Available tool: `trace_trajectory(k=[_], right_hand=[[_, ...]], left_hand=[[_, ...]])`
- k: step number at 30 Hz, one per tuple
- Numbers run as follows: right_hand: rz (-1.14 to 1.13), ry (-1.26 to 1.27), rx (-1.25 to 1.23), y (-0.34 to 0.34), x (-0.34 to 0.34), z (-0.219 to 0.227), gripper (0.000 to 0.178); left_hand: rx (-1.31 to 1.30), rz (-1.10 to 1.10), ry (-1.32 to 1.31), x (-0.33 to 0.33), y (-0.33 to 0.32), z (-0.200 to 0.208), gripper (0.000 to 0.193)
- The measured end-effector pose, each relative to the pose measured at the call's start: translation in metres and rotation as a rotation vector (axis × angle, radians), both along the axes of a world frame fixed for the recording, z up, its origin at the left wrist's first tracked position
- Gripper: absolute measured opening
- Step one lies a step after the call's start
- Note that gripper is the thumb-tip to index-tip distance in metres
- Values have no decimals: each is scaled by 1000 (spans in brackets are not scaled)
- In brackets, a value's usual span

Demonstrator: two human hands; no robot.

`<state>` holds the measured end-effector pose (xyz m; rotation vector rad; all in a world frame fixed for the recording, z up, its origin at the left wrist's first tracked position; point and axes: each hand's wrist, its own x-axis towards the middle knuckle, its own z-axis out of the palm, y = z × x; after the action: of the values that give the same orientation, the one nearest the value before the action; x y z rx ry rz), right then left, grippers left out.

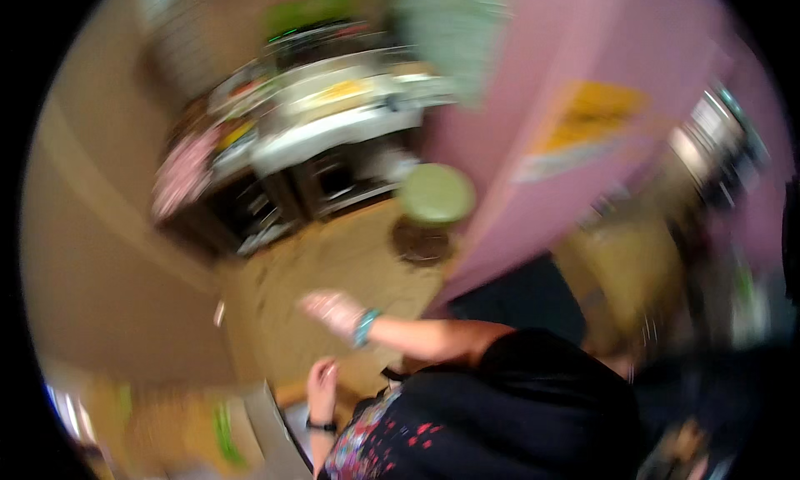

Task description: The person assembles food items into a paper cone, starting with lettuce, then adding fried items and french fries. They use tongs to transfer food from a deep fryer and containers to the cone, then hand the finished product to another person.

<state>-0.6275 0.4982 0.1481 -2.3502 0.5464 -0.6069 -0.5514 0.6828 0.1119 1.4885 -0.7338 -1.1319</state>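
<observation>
The whole picture is smeared by motion. My right hand [332, 309] stretches out to the left over the brown floor [333, 255], fingers flat and apart, with nothing in it. A teal bracelet [364, 327] sits on that wrist. Below it my left hand [322, 378] rises from the lower edge with a black wristband [320, 426]. Its fingers are loosely bent, and the blur hides whether it holds anything. Dark clothing with a red flower print [392, 438] fills the lower right.
A round green stool [435, 193] stands on the floor ahead, next to a tall pink panel [533, 80] bearing a yellow sheet [587, 117]. A cluttered white counter [333, 126] with dark shelves beneath runs along the back. A tan wall [100, 255] closes the left.
</observation>
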Motion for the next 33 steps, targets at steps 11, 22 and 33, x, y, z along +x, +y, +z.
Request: trace_trajectory(k=[11,22,33], right_hand=[[-281,-234,643,72,-164,5,33],[-1148,-883,832,235,-308,-35,37],[-1251,-997,1024,425,-503,-66,45]], left_hand=[[21,-1092,19,-21,-132,-55,20],[-4,-1491,-382,-195,-91,-26,18],[71,-1800,-306,-399,38,-111,25]])
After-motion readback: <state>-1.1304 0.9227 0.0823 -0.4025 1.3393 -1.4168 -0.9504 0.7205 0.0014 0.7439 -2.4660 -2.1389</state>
